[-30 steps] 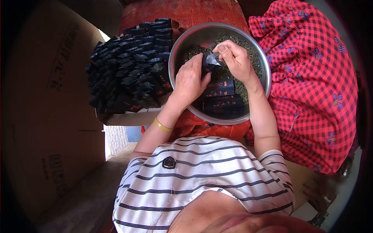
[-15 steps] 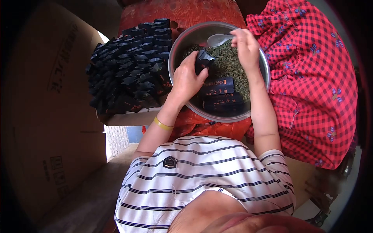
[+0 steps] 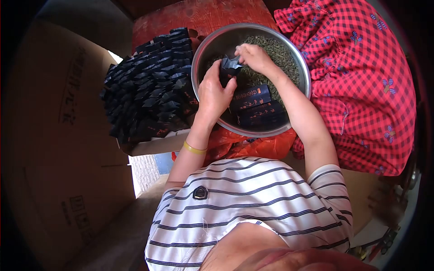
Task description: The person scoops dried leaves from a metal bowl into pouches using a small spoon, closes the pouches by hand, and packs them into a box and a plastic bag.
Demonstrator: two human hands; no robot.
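A crumpled red plastic bag (image 3: pixel 278 145) catches my eye. Well left of the bag stands a big, lettered cardboard carton (image 3: pixel 49 149); to the bag's right spreads a red-and-black checked cloth (image 3: pixel 361 104), bow-patterned. Beyond the bag shows a red, wood-grained counter (image 3: pixel 208 18).

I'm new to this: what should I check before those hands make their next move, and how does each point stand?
1. Left hand grips the small black packet with silvery lining: ok.
2. Right hand is close to the packet's top: ok.
3. Anything held in the right fingers: cannot tell.
4. Packet's fill level: cannot tell.
5. Dried green leaves available in the round metal bowl: ok.
6. Bowl free of other packets: not ok; black packets with orange print lie inside.
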